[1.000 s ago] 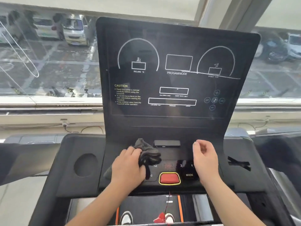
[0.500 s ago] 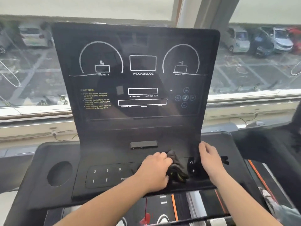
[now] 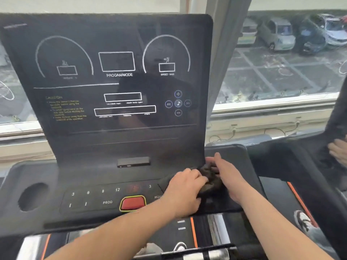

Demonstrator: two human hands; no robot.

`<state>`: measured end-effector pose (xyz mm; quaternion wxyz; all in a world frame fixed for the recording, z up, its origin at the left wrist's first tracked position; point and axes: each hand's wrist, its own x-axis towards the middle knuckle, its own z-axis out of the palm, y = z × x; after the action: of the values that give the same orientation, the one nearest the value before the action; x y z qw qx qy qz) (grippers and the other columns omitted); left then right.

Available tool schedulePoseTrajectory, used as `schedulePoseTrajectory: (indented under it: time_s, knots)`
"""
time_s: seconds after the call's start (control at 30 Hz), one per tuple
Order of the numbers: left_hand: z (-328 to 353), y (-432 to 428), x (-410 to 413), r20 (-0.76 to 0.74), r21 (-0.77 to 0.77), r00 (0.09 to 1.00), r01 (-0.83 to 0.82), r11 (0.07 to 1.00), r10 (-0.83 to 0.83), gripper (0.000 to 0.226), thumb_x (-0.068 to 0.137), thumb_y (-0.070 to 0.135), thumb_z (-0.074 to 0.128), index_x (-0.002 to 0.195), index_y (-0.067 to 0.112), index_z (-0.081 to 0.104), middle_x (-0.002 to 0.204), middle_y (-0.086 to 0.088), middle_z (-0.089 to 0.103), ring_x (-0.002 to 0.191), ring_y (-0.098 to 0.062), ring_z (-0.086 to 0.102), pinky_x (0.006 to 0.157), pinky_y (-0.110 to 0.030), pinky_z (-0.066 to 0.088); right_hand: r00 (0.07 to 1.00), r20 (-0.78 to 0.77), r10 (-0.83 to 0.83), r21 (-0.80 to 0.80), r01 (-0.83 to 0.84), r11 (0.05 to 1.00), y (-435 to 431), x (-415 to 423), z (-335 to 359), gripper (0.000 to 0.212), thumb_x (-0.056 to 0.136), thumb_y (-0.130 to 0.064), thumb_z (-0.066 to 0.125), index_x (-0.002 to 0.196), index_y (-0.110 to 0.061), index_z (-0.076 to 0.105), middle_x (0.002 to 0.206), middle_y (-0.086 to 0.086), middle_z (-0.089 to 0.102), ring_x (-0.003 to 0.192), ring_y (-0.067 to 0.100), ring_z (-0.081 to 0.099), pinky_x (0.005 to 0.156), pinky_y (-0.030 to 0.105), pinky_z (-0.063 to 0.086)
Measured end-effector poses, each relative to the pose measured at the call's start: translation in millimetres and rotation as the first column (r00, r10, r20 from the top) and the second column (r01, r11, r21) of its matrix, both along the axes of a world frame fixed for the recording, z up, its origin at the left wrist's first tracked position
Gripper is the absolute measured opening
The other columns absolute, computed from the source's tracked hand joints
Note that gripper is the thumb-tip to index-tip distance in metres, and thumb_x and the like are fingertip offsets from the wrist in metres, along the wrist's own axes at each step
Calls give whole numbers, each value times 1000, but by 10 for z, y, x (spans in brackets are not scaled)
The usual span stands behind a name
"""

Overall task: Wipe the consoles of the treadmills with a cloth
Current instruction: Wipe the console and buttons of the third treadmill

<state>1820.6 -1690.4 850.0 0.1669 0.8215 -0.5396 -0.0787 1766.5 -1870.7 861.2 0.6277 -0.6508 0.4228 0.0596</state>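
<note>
Rightward the cloth [image 3: 211, 180] has slid: left hand [image 3: 185, 191] grips it, right hand [image 3: 228, 176] rests spread on it, at four o'clock on the console [image 3: 47, 173]; the display panel [image 3: 116, 25] seemingly remains.

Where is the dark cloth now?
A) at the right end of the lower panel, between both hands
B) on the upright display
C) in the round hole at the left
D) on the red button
A: the cloth lies at the right end of the lower panel, with the left hand and the right hand on it.
</note>
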Motion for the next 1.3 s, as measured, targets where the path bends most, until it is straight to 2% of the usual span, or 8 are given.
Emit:
schedulePoseTrajectory:
  time_s: [0.1, 0.17, 0.27, 0.7, 0.83, 0.97, 1.2, 1.3]
  knots:
    - [102, 26, 311, 236, 49, 954, 177, 983, -184, 46, 72, 23, 66, 118, 22, 63, 111, -2, 60, 94, -27, 54, 71, -38, 46, 1000, 24, -10, 41, 9, 999, -22, 0, 11, 56, 107, -61, 33, 117, -28, 77, 113, 0, 80, 110, 23, 73, 106, 45, 53]
    - [174, -74, 464, 306, -14, 952, -23, 1000, 26, 43, 71, 18, 67, 114, 22, 65, 111, -2, 60, 92, -28, 54, 69, -39, 42, 999, 45, 15, 18, -15, 1000, -16, 2, 25, 53, 111, -54, 31, 117, -26, 76, 108, 0, 81, 107, 23, 74, 102, 40, 55]
    - [158, -232, 257, 119, -111, 929, -338, 935, 350, 49, 66, 18, 73, 114, 24, 67, 111, 2, 60, 91, -27, 54, 71, -39, 45, 998, 52, 43, 23, -44, 999, -15, -30, 38, 51, 105, -61, 36, 120, -32, 75, 111, -7, 80, 110, 19, 73, 108, 42, 51]
    - [217, 220, -285, -146, 78, 989, 8, 997, 3, 45, 79, 22, 55, 123, 32, 56, 112, 4, 58, 104, -23, 52, 84, -42, 52, 992, 98, 83, -131, -69, 989, -21, 4, -23, 25, 105, -41, 53, 108, -29, 75, 110, -9, 75, 104, 11, 68, 80, 32, 52]
    - [543, 168, 5, -288, -201, 928, -299, 933, 236, 47, 73, 19, 46, 117, 26, 60, 109, 6, 58, 106, -21, 52, 90, -44, 51, 991, 131, 5, -124, 11, 992, -43, 158, 21, 39, 107, -41, 50, 102, -11, 75, 95, 3, 73, 79, 20, 60, 60, 32, 41]
    - [1091, -65, 381, 32, -532, 925, -305, 790, 379, 55, 65, 5, 62, 119, 17, 66, 113, 1, 63, 98, -26, 55, 80, -38, 50, 942, 297, -155, -43, 176, 983, -14, 416, 244, 28, 95, -38, 55, 92, -15, 71, 92, 17, 72, 77, 23, 60, 69, 37, 46]
    - [724, -191, 982, 341, -207, 917, -143, 968, 208, 49, 62, 6, 71, 109, 22, 69, 113, 6, 65, 97, -23, 58, 72, -38, 46, 966, 238, -105, 3, 107, 994, 51, 666, 110, 50, 99, -64, 41, 107, -26, 72, 112, -2, 75, 107, 16, 65, 98, 35, 50]
    - [714, -166, 974, 299, -233, 928, -155, 960, 222, 47, 67, 10, 58, 111, 23, 69, 112, 9, 65, 96, -20, 58, 72, -35, 47, 967, 248, -54, -115, 85, 990, 120, 594, 132, 27, 113, -36, 36, 115, -37, 63, 110, -18, 65, 101, -2, 57, 82, 9, 42]
